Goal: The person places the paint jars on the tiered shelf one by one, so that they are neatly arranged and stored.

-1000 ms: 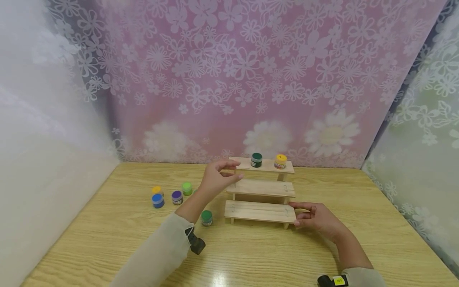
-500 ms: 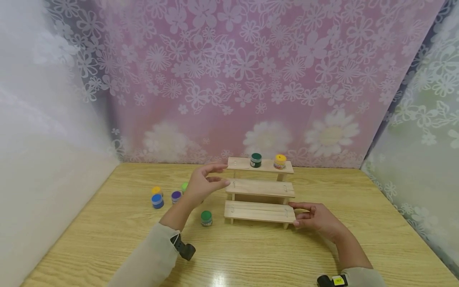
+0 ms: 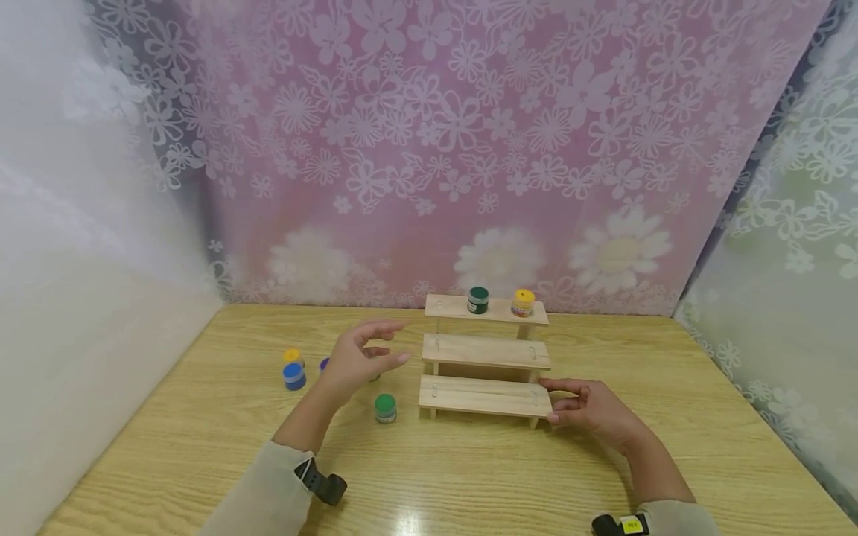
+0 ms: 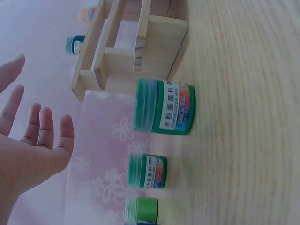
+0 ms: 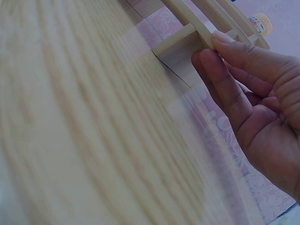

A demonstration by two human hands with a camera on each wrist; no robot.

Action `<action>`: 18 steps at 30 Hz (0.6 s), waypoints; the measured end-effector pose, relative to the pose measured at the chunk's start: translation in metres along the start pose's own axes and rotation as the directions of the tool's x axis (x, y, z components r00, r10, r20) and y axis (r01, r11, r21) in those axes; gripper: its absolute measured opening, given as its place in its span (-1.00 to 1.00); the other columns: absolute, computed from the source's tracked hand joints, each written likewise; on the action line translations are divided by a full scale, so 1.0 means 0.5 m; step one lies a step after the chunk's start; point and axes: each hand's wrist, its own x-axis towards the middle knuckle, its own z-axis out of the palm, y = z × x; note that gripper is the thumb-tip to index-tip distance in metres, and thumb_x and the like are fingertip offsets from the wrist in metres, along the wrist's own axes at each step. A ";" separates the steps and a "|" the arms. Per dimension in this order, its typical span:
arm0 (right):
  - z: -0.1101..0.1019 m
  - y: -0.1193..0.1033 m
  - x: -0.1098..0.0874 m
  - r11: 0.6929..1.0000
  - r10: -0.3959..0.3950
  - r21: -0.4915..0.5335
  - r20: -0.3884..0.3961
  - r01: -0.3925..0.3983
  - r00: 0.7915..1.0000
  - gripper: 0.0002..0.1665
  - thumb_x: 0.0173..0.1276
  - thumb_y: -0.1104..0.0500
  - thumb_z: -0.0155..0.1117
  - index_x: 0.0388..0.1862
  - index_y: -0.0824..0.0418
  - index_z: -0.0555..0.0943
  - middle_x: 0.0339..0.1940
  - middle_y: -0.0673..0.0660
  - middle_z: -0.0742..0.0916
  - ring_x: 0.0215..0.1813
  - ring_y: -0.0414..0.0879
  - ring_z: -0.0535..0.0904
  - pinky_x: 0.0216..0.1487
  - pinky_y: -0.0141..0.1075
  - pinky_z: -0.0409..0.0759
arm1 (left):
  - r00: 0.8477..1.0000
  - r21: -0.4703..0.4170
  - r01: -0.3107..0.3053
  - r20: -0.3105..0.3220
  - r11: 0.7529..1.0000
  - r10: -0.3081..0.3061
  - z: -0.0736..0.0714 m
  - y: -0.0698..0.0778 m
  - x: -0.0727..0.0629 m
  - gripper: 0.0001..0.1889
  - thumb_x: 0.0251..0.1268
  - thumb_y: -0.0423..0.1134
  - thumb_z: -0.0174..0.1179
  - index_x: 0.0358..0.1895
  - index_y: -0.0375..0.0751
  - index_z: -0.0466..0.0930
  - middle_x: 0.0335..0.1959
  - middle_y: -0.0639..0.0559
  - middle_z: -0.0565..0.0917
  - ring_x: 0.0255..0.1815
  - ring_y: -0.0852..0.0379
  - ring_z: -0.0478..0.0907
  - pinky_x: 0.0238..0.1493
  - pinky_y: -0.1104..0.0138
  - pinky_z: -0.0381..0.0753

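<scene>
A three-step wooden display stand (image 3: 485,396) rests on the table. Thumb and fingers of my right hand (image 3: 593,413) pinch the right end of its lowest step, as the right wrist view also shows. On the top step stand a dark green paint jar (image 3: 478,301) and a yellow paint jar (image 3: 523,303). My left hand (image 3: 351,363) holds nothing, its fingers loosely bent and apart from the stand's left side. Below it on the table is a green paint jar (image 3: 385,409), seen large in the left wrist view.
Left of the left hand are a blue paint jar (image 3: 293,377), an orange-yellow one (image 3: 292,357) and a purple one (image 3: 325,364), mostly hidden. The left wrist view shows a second green jar (image 4: 147,171) and a light green jar (image 4: 141,209). A floral curtain (image 3: 375,223) hangs behind.
My left hand has drawn away from the stand's left end, moving left and toward me over the jars. My right hand has stayed at the lowest step.
</scene>
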 end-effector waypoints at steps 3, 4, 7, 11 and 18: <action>0.000 0.001 0.001 1.000 -0.002 -0.001 -0.001 0.002 1.000 -0.15 0.24 0.23 0.44 0.43 0.46 0.28 -0.12 0.23 0.72 -0.11 -0.04 0.68 -0.07 -0.19 0.67 | 1.000 0.005 -0.028 -0.004 1.000 0.029 -0.011 -0.008 -0.009 -0.49 0.15 -0.21 0.44 0.21 -0.02 0.58 0.28 0.05 0.44 0.24 -0.07 0.38 0.17 0.11 0.53; 0.000 0.001 0.001 1.000 -0.004 0.000 0.000 0.004 1.000 -0.15 0.24 0.23 0.44 0.43 0.46 0.28 -0.13 0.23 0.72 -0.11 -0.03 0.68 -0.07 -0.19 0.67 | 0.999 0.003 -0.035 -0.005 0.999 0.035 -0.014 -0.010 -0.013 -0.49 0.14 -0.21 0.44 0.21 -0.03 0.58 0.29 0.07 0.44 0.26 -0.07 0.37 0.18 0.11 0.52; 0.000 0.001 0.001 1.000 -0.005 0.001 0.001 0.005 1.000 -0.14 0.24 0.23 0.44 0.43 0.46 0.27 -0.16 0.25 0.72 -0.12 -0.02 0.68 -0.07 -0.20 0.67 | 0.999 -0.008 -0.037 -0.015 0.999 0.037 -0.027 -0.017 -0.020 -0.49 0.13 -0.19 0.45 0.20 -0.03 0.59 0.30 0.08 0.42 0.24 -0.05 0.38 0.15 0.13 0.56; 0.001 0.001 0.000 1.000 -0.004 0.006 0.002 0.004 1.000 -0.14 0.25 0.23 0.43 0.43 0.46 0.26 -0.20 0.27 0.73 -0.14 -0.02 0.68 -0.06 -0.21 0.66 | 1.000 -0.035 -0.001 -0.018 0.999 0.000 -0.047 -0.024 -0.028 -0.46 0.12 -0.20 0.46 0.22 -0.03 0.57 0.29 0.03 0.40 0.24 -0.10 0.39 0.08 0.15 0.60; 0.000 0.002 0.000 1.000 -0.007 0.010 0.005 0.006 1.000 -0.14 0.25 0.23 0.43 0.44 0.46 0.26 -0.21 0.29 0.73 -0.14 -0.01 0.68 -0.05 -0.21 0.66 | 0.999 -0.011 0.001 -0.036 1.000 -0.002 -0.078 -0.025 -0.043 -0.45 0.14 -0.22 0.44 0.24 -0.13 0.55 0.33 -0.02 0.38 0.24 -0.14 0.38 0.07 0.17 0.61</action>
